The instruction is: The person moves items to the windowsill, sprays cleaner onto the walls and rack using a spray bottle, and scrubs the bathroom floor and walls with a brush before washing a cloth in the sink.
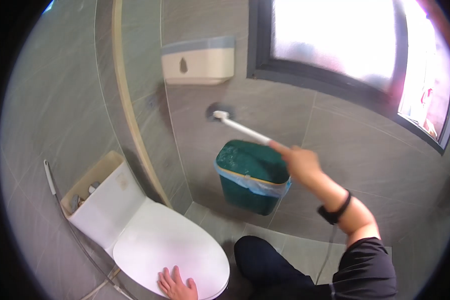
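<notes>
My right hand is wrapped round the white handle of a brush. The dark round head of the brush is against or just in front of the grey wall, above a green bin. My left hand rests with its fingers spread on the closed white toilet lid, near its front edge. Nothing is held in it.
A paper dispenser hangs on the wall above the brush. The window is at the upper right. The toilet tank has an open top. A spray nozzle and hose are at the left.
</notes>
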`<action>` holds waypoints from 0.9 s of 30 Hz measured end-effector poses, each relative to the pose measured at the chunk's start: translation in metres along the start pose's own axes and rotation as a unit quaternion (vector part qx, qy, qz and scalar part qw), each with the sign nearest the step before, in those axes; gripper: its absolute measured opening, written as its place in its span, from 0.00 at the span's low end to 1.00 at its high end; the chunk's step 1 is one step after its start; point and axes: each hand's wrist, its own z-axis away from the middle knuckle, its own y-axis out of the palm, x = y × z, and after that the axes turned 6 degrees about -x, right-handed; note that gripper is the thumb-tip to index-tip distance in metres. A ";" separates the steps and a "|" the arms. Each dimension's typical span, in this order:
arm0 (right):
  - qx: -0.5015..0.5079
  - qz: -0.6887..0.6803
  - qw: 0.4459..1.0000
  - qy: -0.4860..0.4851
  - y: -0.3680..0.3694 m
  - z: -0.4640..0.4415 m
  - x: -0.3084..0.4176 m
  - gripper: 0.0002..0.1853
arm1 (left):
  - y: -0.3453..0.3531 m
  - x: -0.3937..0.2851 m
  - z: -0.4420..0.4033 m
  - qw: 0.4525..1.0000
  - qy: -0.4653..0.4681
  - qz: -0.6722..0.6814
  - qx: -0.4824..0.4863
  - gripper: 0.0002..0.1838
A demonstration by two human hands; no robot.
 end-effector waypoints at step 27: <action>-0.121 0.130 0.975 0.135 -0.108 0.131 -0.087 0.33 | -0.001 0.009 -0.004 1.000 -0.009 -0.006 -0.012 0.33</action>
